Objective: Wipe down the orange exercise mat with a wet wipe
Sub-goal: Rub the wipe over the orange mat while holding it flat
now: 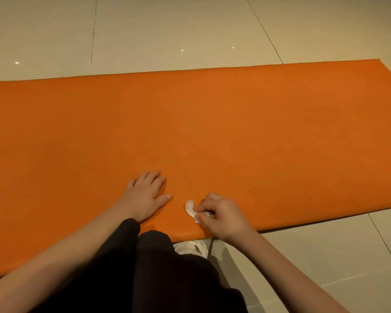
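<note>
The left hand [146, 195] lies flat, fingers released, pressing the orange exercise mat [212, 132] on the tiled floor [167, 30], likely to keep it from sliding. Beside it, the right hand [221, 216] pinches a crumpled wet wipe [191, 208] against the mat's near edge.

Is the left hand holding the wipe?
No, the right hand pinches the wet wipe, while the left hand rests flat on the orange mat.

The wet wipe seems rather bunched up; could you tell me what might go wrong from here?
The wet wipe is bunched small in the right hand, so strokes may leave unwiped patches on the wide orange mat. The left hand lies flat on the mat; if it lifts, the mat might slide on the glossy floor tiles.
</note>
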Tool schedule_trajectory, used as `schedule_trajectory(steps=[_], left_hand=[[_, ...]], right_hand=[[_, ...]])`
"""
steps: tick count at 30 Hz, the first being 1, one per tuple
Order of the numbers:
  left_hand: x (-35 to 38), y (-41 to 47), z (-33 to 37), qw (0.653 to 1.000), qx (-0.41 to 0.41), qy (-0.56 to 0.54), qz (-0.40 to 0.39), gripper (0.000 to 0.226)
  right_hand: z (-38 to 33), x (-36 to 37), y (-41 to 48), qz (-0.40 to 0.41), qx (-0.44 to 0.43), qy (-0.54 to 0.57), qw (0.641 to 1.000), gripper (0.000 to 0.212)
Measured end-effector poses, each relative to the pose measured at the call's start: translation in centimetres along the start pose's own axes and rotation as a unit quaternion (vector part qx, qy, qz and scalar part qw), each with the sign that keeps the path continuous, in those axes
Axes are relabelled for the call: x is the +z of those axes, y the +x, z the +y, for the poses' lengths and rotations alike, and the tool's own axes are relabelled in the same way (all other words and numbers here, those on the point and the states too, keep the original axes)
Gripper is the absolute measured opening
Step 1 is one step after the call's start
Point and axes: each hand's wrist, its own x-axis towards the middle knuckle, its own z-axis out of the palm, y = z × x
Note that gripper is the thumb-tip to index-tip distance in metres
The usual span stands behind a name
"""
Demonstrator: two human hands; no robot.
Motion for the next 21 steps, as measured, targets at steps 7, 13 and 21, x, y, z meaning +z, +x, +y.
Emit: schedule_trajectory(steps=[7, 13, 21], left_hand=[[1.4, -0.4, -0.3, 0.999, 0.029, 0.004, 0.045, 0.093], [1.8, -0.3, -0.3, 0.998, 0.022, -0.034, 0.053, 0.082], [1.9, -0.4, -0.2, 0.997, 0.017, -0.050, 0.055, 0.062]], right_hand=[[0.4, 0.3, -0.6, 0.078, 0.028, -0.047, 0.995, 0.035], [1.6, -1.3, -2.1, 0.050, -0.006, -0.021, 0.999, 0.018], [0.7, 0.0, -3.1, 0.052, -0.055, -0.029, 0.997, 0.025]])
